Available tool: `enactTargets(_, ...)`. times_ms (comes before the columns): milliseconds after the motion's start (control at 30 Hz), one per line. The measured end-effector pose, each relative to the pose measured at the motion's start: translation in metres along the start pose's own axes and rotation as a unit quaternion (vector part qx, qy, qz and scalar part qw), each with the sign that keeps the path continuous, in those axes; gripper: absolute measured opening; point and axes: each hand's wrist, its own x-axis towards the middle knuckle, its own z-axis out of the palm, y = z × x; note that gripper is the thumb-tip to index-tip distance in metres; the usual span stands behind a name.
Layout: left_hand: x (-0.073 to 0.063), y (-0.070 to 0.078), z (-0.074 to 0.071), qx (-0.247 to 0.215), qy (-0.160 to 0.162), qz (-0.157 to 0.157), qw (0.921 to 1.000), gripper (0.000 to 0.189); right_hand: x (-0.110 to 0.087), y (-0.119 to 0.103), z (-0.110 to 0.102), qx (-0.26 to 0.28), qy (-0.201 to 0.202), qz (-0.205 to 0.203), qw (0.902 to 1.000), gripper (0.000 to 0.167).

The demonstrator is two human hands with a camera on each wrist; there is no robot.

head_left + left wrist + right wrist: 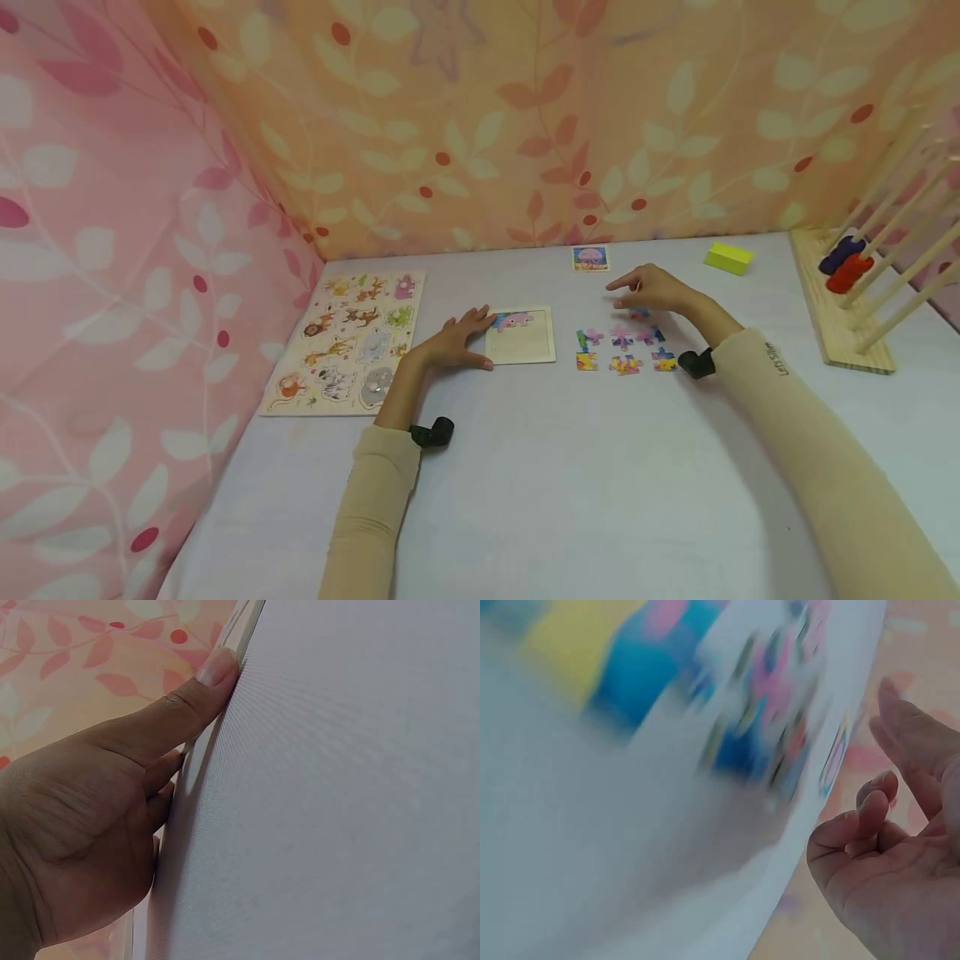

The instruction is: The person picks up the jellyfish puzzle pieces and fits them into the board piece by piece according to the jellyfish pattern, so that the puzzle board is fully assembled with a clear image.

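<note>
My left hand (450, 343) lies at the left edge of a small wooden jigsaw tray (528, 346), its fingers spread and its thumb by the lower left corner. In the left wrist view the thumb of that hand (112, 795) touches the tray's rim. Along the tray's top sit joined blue and pink pieces (513, 320). Over the loose jigsaw pieces (626, 364) to the right hovers my right hand (654, 290), index finger stretched out, the other fingers loosely bent. No piece shows in that hand (907, 855) in the right wrist view, where the loose pieces are blurred.
A square picture card (590, 258) lies at the back of the table. To the left is an animal peg board (341, 342). A yellow block (728, 258) and a wooden rack (840, 321) with upright rods and blue and red figures stand at the right.
</note>
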Motion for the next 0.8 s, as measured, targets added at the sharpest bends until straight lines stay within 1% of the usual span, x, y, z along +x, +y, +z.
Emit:
enactTargets(200, 0.0, 0.001, -0.001, -0.005, 0.007, 0.005, 1.0, 0.092, -0.017, 0.023, -0.017, 0.012, 0.011, 0.028, 0.9995, 0.036)
enactTargets(300, -0.001, 0.001, -0.001, -0.004, 0.004, 0.002, 1.0, 0.092, -0.023, 0.031, -0.02, 0.024, 0.0, 0.042, 0.9988, 0.038)
enactTargets(433, -0.002, 0.003, -0.001, -0.003, -0.001, -0.005, 1.0, 0.092, -0.026, 0.037, -0.017, 0.033, -0.02, 0.056, 0.9977, 0.041)
enactTargets(567, -0.003, 0.005, -0.001, -0.005, 0.004, -0.008, 1.0, 0.092, -0.023, 0.039, -0.012, 0.028, -0.034, 0.044, 0.998, 0.04)
enactTargets(667, -0.003, 0.005, -0.001, -0.006, 0.007, -0.01, 0.9999, 0.093, -0.021, 0.039, -0.009, 0.017, -0.036, 0.029, 0.9988, 0.037)
enactTargets(800, -0.003, 0.005, 0.0, -0.003, 0.006, -0.006, 1.0, 0.092, -0.02, 0.041, -0.008, 0.012, -0.031, 0.029, 0.999, 0.033)
